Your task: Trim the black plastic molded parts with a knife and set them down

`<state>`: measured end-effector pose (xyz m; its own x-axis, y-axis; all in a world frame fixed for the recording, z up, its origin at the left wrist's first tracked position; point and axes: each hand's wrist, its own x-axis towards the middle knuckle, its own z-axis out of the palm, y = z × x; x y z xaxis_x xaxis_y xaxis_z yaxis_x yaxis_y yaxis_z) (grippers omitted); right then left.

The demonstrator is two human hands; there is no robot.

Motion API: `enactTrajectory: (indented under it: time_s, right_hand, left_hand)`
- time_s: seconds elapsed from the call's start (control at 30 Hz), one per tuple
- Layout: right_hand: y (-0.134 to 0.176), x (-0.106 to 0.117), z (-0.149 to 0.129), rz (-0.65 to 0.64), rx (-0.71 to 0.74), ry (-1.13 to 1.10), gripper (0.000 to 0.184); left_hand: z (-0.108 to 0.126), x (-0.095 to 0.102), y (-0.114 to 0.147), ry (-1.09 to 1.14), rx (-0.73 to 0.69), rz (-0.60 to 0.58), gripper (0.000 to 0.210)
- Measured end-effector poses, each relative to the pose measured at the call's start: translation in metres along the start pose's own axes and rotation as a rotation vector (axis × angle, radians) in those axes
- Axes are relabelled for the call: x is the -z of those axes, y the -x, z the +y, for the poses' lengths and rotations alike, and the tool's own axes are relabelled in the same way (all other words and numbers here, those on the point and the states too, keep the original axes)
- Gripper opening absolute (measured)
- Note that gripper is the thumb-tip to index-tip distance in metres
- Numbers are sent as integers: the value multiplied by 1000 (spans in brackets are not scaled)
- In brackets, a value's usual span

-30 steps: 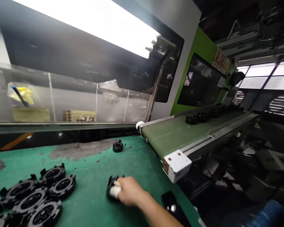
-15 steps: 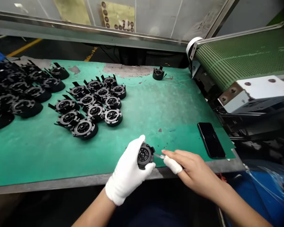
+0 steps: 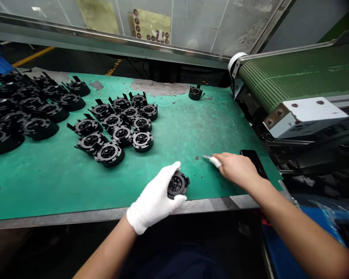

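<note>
My left hand (image 3: 157, 197), in a white glove, grips a round black plastic part (image 3: 177, 184) near the table's front edge. The part's ribbed round face is turned up toward me, and a small tab juts from its right side. My right hand (image 3: 235, 166) is bare except for a white cover on the thumb. It is closed around a small knife (image 3: 207, 157), whose thin blade points left over the mat, apart from the black part. Most of the knife's handle is hidden in the fingers.
Several similar black parts (image 3: 122, 133) stand grouped on the green mat (image 3: 174, 128), with a larger cluster (image 3: 31, 104) farther left. One part (image 3: 195, 92) stands alone at the back. A phone (image 3: 254, 161) lies partly behind my right hand. A green conveyor (image 3: 296, 69) flanks the right side.
My right hand has moved up and away from the black part with the knife, now partly covering the phone. My left hand still holds the part in nearly the same place.
</note>
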<state>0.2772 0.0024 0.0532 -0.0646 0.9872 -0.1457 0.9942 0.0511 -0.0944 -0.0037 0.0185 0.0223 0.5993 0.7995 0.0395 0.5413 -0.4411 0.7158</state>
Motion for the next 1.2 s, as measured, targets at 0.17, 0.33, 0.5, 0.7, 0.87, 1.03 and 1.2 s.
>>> enactTrajectory:
  time_s: [0.17, 0.33, 0.5, 0.7, 0.87, 1.03, 1.2]
  right_hand:
    - [3, -10, 2, -17, 114, -139, 38]
    - [17, -14, -13, -35, 232, -269, 41]
    - [38, -12, -42, -103, 329, -353, 45]
    - [30, -15, -53, -90, 267, -111, 48]
    - [-2, -9, -7, 32, -27, 99, 43]
    - [4, -6, -22, -40, 220, -184, 42]
    - [14, -11, -43, -114, 331, -325, 40]
  left_hand:
    - [-20, 42, 0, -48, -68, -233, 68]
    - [-31, 62, 18, -56, 133, 207, 50]
    - [-20, 28, 39, 0, 122, 109, 117]
    - [-20, -2, 27, -26, 98, 139, 92]
    - [-18, 5, 22, -58, 114, 87, 94]
    - [-23, 31, 19, -59, 81, -80, 100]
    - [-39, 69, 28, -75, 56, 100, 55]
